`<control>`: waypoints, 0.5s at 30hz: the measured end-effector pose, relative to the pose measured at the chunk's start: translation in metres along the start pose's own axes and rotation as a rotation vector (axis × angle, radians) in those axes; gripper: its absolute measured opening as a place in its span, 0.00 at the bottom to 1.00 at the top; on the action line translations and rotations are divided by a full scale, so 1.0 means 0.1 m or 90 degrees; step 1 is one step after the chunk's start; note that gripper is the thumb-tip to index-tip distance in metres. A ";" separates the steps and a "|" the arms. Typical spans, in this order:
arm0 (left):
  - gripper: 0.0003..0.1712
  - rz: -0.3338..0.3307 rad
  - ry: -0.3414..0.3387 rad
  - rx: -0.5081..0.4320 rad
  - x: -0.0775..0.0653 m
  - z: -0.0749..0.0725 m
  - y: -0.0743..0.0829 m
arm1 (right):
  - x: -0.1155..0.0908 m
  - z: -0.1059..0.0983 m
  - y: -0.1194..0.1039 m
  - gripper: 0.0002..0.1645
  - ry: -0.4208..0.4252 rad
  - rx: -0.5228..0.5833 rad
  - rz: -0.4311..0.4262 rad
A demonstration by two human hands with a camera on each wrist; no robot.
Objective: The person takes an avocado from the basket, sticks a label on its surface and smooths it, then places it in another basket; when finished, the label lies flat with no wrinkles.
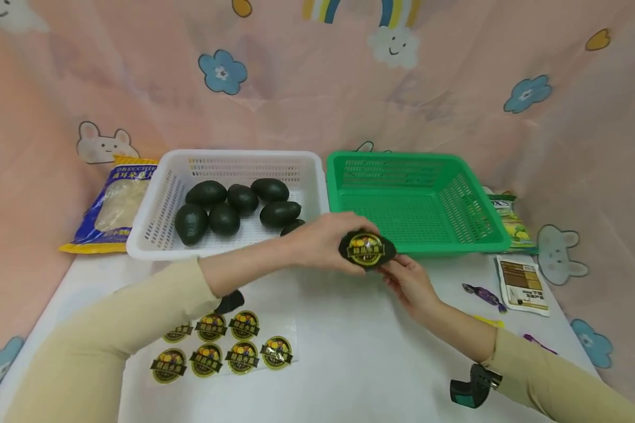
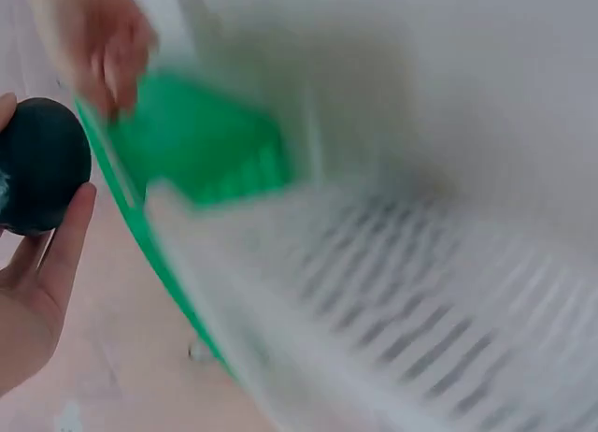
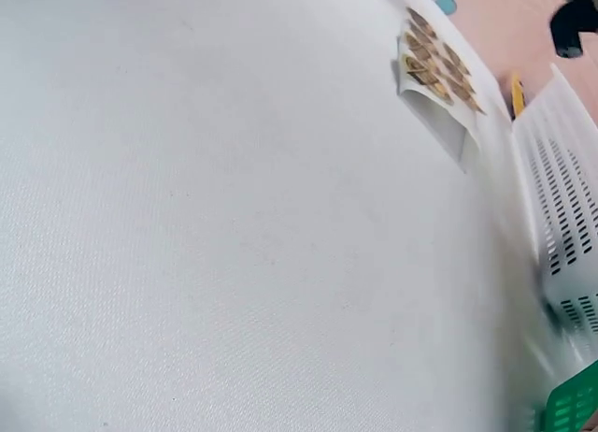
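Note:
A dark avocado [image 1: 350, 249] is gripped in my left hand [image 1: 328, 244], in front of the two baskets. On its side facing the head camera sits a round gold-and-black sticker [image 1: 366, 249]. The left wrist view shows the avocado [image 2: 45, 165] between the thumb and fingers of that hand. My right hand [image 1: 410, 285] is close by the avocado's right end; the left wrist view shows this hand [image 2: 101, 53] blurred, its fingers loosely bent. A sheet of round stickers [image 1: 267, 369] lies on the table under my left forearm, several stickers on it.
A white basket [image 1: 224, 256] holds several avocados. Beside it stands a green basket [image 1: 420, 247]. A blue-yellow bag [image 1: 117, 202] is at the left; a green packet [image 1: 514, 226], a white-brown packet [image 1: 524, 285] and a purple wrapped candy [image 1: 484, 295] lie at the right.

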State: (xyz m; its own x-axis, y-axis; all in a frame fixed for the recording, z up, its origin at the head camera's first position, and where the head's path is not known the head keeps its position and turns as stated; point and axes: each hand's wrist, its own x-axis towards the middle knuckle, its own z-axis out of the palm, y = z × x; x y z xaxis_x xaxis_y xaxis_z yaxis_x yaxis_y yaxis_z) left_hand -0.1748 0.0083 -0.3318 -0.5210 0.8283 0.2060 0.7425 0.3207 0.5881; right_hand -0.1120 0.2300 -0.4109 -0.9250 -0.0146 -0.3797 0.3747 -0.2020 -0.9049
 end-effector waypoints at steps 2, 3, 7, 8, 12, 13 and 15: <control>0.36 -0.015 -0.028 0.028 0.24 -0.12 -0.06 | 0.01 -0.01 0.01 0.06 -0.006 -0.021 -0.008; 0.36 -0.028 -0.048 0.050 0.36 -0.15 -0.11 | 0.01 -0.01 0.01 0.08 -0.012 -0.033 -0.010; 0.36 -0.103 -0.169 0.146 0.70 -0.10 -0.29 | 0.04 -0.01 0.03 0.12 -0.018 -0.066 -0.013; 0.37 -0.124 -0.203 0.167 0.76 -0.07 -0.33 | 0.04 -0.01 0.03 0.12 -0.018 -0.069 -0.011; 0.42 -0.201 -0.320 0.229 0.89 0.10 -0.41 | 0.04 0.00 0.05 0.13 -0.024 -0.072 -0.009; 0.44 -0.217 -0.340 0.243 0.90 0.14 -0.41 | 0.03 0.00 0.05 0.13 -0.025 -0.072 -0.008; 0.45 -0.239 -0.368 0.262 0.92 0.18 -0.41 | 0.02 0.00 0.04 0.13 -0.026 -0.071 -0.009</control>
State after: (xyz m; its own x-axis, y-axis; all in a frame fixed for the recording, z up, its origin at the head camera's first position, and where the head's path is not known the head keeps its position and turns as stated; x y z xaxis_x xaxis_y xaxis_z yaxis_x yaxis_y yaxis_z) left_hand -0.2456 0.0794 -0.3516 -0.5491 0.7028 -0.4523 0.7157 0.6749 0.1797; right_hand -0.1120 0.2292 -0.4153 -0.9314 -0.0533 -0.3600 0.3636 -0.0920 -0.9270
